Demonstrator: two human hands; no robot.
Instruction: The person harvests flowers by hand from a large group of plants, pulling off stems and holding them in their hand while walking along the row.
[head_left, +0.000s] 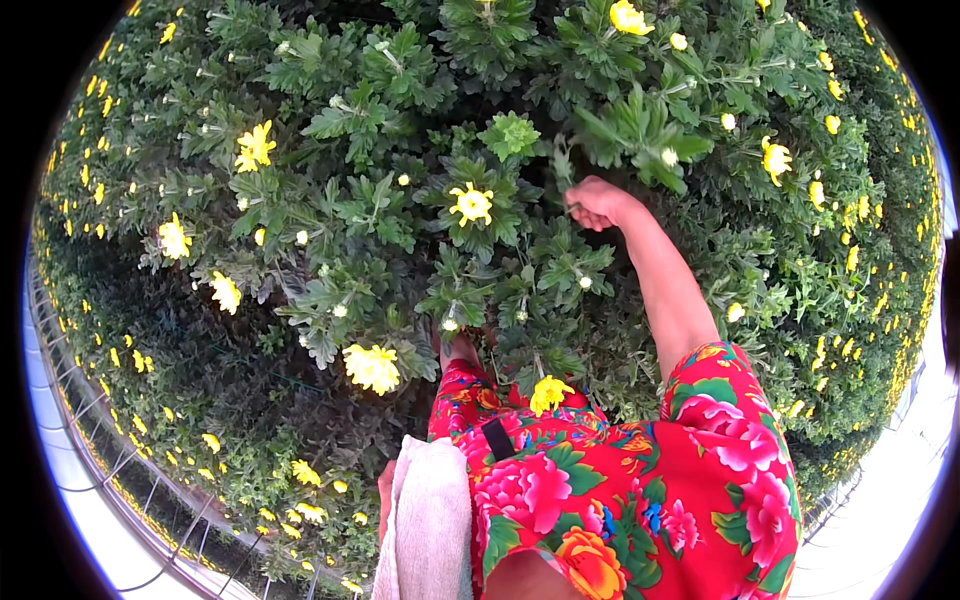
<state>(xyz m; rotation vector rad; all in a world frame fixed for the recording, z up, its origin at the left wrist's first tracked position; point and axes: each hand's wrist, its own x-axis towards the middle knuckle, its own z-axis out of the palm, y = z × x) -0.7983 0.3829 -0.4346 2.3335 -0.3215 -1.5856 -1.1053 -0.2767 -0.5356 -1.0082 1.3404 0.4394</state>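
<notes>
My right hand (594, 202) reaches in among the chrysanthemum plants, its fingers curled closed. A thin leafy chrysanthemum shoot (562, 166), slightly blurred, rises from the grip. Just above it, a leafy stem top with a pale bud (669, 157) is also blurred. To the left of this hand stands an open yellow chrysanthemum flower (472, 204). The left hand is out of view; only a sliver of the left arm (385, 495) shows beside a pale towel (431, 517).
Dense green chrysanthemum foliage (367, 202) surrounds me, dotted with yellow flowers and buds. A large yellow bloom (372, 369) and another flower (551, 394) stand close to my red floral clothing (630, 487). Thin curved frame bars (176, 551) run along the lower left edge.
</notes>
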